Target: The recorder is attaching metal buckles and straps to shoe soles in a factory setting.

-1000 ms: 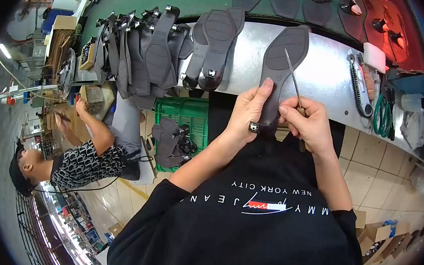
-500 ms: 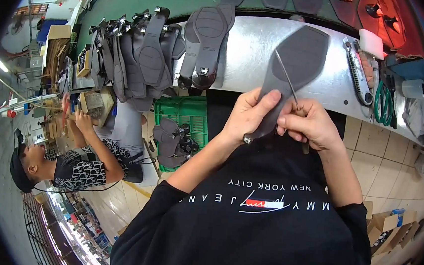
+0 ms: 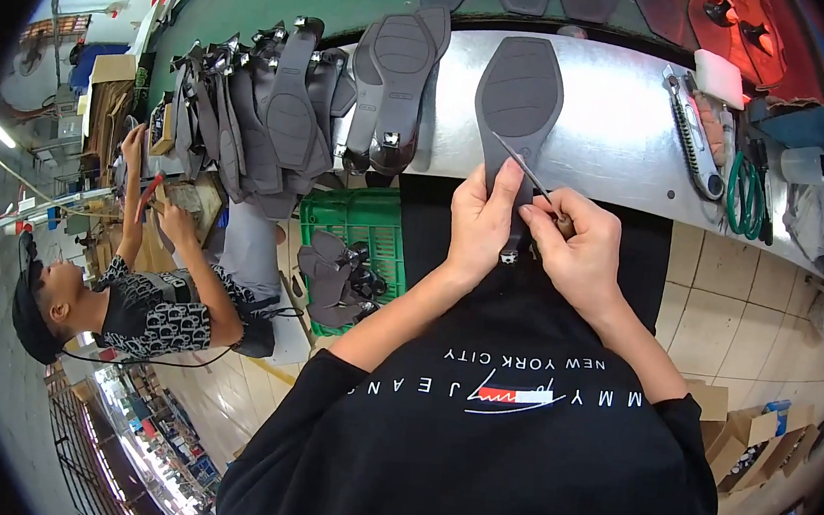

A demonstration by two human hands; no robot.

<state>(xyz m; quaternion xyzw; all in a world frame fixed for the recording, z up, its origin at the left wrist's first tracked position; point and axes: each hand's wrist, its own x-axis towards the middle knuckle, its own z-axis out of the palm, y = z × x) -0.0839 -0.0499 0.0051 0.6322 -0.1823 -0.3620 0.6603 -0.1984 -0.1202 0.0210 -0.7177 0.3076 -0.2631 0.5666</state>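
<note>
**Left hand (image 3: 481,219) holds one shoe sole (image 3: 520,90), thin pointed tool (image 3: 525,170) lies across**

The shoe sole extends straight away from the body: its wide end is forward of the left hand, over the metal table (image 3: 617,109). This hand is closed around the narrow part, thumb on top, and is the nearer one. The right hand (image 3: 576,234) is closed on the tool's handle; the tool slants leftward over the narrow part — whether its tip touches, I cannot tell.

By count: two hands, one sole held, one pointed tool. On the right side are one box cutter (image 3: 696,149) and one pair of green-handled scissors (image 3: 747,202); on the left, one green crate (image 3: 357,213). The piled soles (image 3: 292,122) overlap too much for counting.
</note>
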